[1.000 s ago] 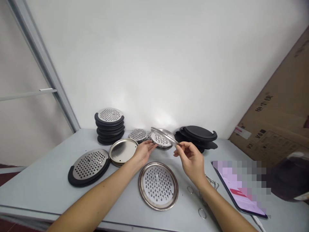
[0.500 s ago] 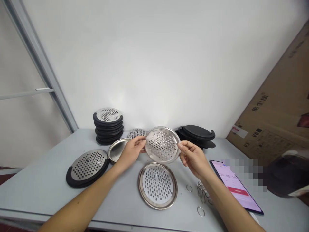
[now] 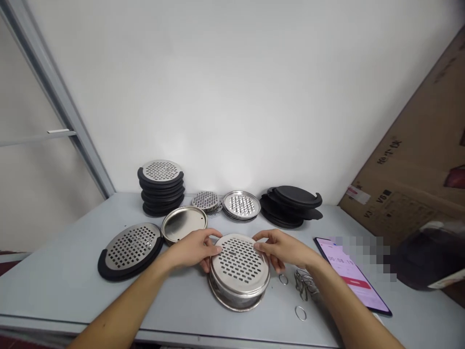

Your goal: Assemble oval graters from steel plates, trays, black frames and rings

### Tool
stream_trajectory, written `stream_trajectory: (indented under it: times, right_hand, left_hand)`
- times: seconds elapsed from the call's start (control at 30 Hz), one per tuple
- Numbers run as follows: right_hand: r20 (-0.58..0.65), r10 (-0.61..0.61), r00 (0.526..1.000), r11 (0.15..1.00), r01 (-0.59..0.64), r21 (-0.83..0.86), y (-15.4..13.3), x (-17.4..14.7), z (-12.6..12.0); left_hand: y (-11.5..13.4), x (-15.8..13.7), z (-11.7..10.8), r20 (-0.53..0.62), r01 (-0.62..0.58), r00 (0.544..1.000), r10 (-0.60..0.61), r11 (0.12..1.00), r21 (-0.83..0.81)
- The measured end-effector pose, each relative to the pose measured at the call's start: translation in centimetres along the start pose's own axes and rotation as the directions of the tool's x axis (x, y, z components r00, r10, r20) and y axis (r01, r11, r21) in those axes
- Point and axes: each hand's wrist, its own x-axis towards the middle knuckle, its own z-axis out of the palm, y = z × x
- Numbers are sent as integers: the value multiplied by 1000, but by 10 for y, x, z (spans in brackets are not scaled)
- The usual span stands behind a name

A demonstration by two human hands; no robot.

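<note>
A round metal grater plate (image 3: 240, 262) with rows of slots, smooth side up, is held between my two hands. My left hand (image 3: 198, 248) grips its left edge with thumb and fingers. On the opposite edge, my right hand (image 3: 276, 249) pinches the rim. Directly under the held plate lies another round metal disc (image 3: 236, 307), mostly covered, with only its lower rim showing. Whether the two touch along the back edge I cannot tell. Beside my left hand is a shallow plain metal lid (image 3: 181, 223).
At the back stand a stack of black-rimmed graters (image 3: 162, 186), small perforated discs (image 3: 205, 200), grater plates (image 3: 241, 204) and black holders (image 3: 294, 201). A black-rimmed grater (image 3: 131, 252) lies left. Metal rings (image 3: 301, 313), wire clips (image 3: 304, 283), a phone (image 3: 352, 274) and a cardboard box (image 3: 407, 184) are right.
The grater plate has come down and towards me, over the lower disc, and its smooth face now shows. The stacked grater plates behind are uncovered.
</note>
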Motion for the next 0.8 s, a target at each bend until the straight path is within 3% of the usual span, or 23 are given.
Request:
stream_trajectory:
  times: [0.23,0.53,0.8]
  right_hand:
    - [93,22,995,998,-17,-60,5,1,5]
    - [232,117,966,991,-97,-96,8,7,3]
    - [220,114,969,989,-89,-118,7,7,7]
  left_hand:
    - [-8,1,4,-39,-14,999,22,981,191]
    - [-5,-5,5,-23,-11,1000,18,954,299]
    - [-8,-7,4,-21,-4,1000,12,946,325]
